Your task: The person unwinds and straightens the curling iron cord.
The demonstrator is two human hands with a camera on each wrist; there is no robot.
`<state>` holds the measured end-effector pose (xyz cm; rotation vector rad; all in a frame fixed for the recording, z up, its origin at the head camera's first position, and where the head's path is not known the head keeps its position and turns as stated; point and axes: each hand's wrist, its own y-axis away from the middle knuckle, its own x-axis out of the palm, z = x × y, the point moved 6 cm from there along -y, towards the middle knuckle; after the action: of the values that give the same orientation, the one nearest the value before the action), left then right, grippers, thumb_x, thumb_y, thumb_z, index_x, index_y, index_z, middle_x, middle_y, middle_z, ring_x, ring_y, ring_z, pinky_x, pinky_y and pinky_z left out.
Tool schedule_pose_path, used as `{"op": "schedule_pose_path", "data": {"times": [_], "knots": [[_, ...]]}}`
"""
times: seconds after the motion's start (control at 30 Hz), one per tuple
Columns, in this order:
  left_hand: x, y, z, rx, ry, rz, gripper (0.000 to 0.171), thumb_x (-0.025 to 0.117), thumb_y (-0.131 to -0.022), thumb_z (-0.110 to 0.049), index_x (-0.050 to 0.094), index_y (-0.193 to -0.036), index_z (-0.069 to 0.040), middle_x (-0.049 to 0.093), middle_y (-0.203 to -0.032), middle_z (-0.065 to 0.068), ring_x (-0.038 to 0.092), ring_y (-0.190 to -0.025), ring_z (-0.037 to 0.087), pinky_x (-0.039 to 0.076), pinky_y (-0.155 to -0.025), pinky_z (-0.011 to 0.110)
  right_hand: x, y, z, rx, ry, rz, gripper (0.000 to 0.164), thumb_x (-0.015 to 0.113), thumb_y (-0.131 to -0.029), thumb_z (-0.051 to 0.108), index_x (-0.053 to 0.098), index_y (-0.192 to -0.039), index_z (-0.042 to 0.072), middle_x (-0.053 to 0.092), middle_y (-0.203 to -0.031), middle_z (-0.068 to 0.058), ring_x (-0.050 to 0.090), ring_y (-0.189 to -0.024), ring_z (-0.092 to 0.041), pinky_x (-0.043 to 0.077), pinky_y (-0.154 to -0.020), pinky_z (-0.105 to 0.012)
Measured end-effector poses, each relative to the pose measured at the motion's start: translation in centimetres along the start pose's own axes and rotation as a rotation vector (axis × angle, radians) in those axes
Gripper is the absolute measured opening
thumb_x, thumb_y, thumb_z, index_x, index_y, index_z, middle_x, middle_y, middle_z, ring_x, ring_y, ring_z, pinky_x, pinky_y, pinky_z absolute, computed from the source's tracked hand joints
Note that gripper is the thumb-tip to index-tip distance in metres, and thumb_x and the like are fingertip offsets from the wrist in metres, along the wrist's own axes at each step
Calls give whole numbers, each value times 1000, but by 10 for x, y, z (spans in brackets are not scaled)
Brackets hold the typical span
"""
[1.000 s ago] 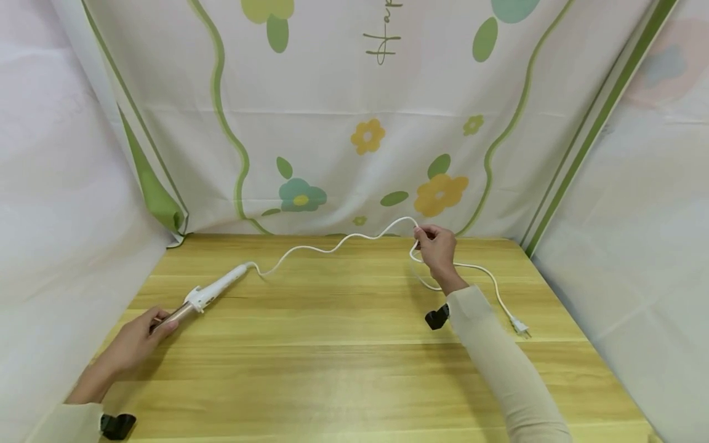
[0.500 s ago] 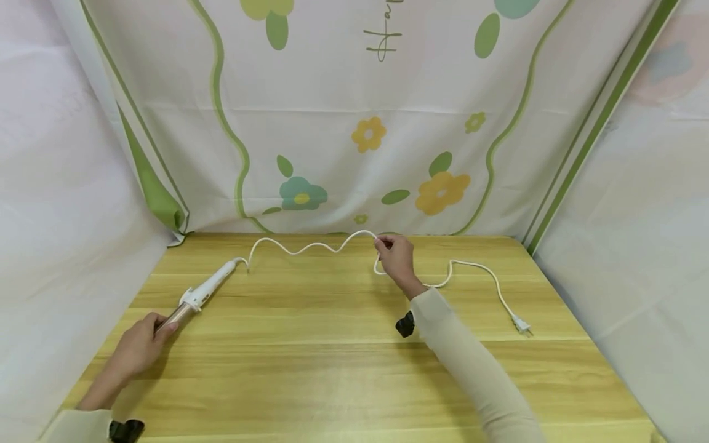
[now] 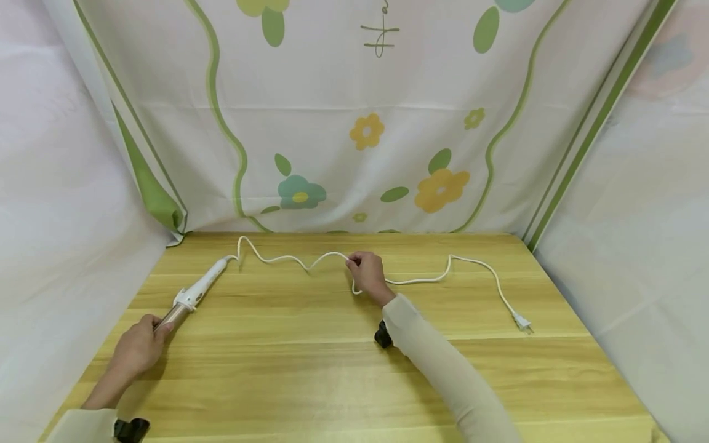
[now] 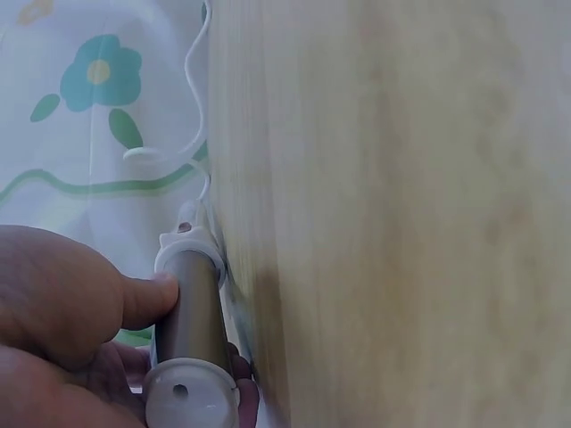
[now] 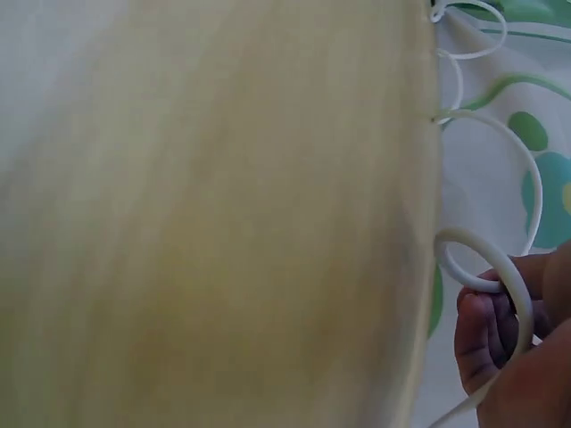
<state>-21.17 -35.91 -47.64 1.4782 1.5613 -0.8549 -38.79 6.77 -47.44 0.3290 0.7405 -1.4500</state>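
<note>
- left hand [image 3: 135,351] grips metal barrel of curling iron [image 3: 194,293], lying on wooden table [image 3: 332,369] at left
- right hand [image 3: 367,275] pinches white cord [image 3: 277,259] mid-table
- cord runs right to plug [image 3: 520,322], flat on table

Long cream sleeves [image 3: 443,369] on both arms, with a little black wrist camera [image 3: 382,336] strapped under each cuff.
</note>
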Motion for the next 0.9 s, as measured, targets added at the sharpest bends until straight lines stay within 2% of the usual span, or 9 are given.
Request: {"op": "schedule_pose_path", "data": {"times": [0.13,0.2,0.27,0.37,0.43,0.5,0.6,0.7,0.9], "knots": [[1,-1,0,-12,1,18,49,32,-109,-22,38,-117,26,57,-77,21,50,-61,22,39,-53,34,11,-2,-1,1,58,47,16,63,-97,11,74,-102,0,73,-87,-9,64,-67,-14,52,-62,-27],[1,-1,0,-17,3,25,49,32,-109,-23,37,-118,26,57,-76,20,50,-61,22,39,-53,34,16,-2,-2,-2,114,97,23,60,-99,14,71,-113,-1,72,-97,-12,67,-81,-20,55,-72,-32],[0,-1,1,-19,2,25,49,32,-109,-23,38,-118,26,57,-76,20,50,-61,22,39,-53,34,19,-2,-4,12,183,167,36,55,-102,23,62,-130,1,67,-118,-16,63,-106,-28,51,-91,-41],[0,-1,1,-19,-5,24,49,32,-109,-23,38,-117,25,58,-77,21,50,-61,22,39,-54,34,23,1,-11,23,282,281,57,44,-106,37,36,-151,4,40,-150,-21,35,-140,-37,30,-113,-54],[0,-1,1,-19,-7,27,49,32,-109,-23,38,-117,25,58,-77,21,50,-61,22,38,-54,34,23,4,-17,47,316,349,66,37,-106,46,20,-157,7,16,-162,-21,12,-151,-38,13,-118,-59],[-1,-1,2,-18,-8,31,50,31,-109,-24,38,-117,25,58,-77,21,50,-62,22,39,-54,34,24,5,-26,67,353,408,74,31,-105,53,7,-159,9,-3,-164,-21,-5,-153,-36,1,-119,-60],[-1,0,1,-10,-7,36,50,30,-109,-24,38,-117,25,57,-76,20,50,-61,22,39,-54,34,20,6,-38,91,400,466,85,29,-100,64,-3,-159,10,-18,-163,-19,-19,-151,-34,-9,-117,-60],[-2,0,0,-8,-8,44,51,29,-109,-24,38,-117,25,57,-76,20,50,-61,22,39,-53,34,12,6,-47,111,456,496,93,30,-97,71,-7,-158,12,-22,-162,-17,-22,-150,-32,-12,-117,-60],[-1,-2,3,-61,-18,90,55,31,-109,-30,38,-118,23,53,-74,15,48,-62,22,37,-54,33,-13,6,-57,154,486,515,86,32,-101,62,-5,-158,8,-22,-161,-20,-20,-150,-36,-10,-117,-61]]}}
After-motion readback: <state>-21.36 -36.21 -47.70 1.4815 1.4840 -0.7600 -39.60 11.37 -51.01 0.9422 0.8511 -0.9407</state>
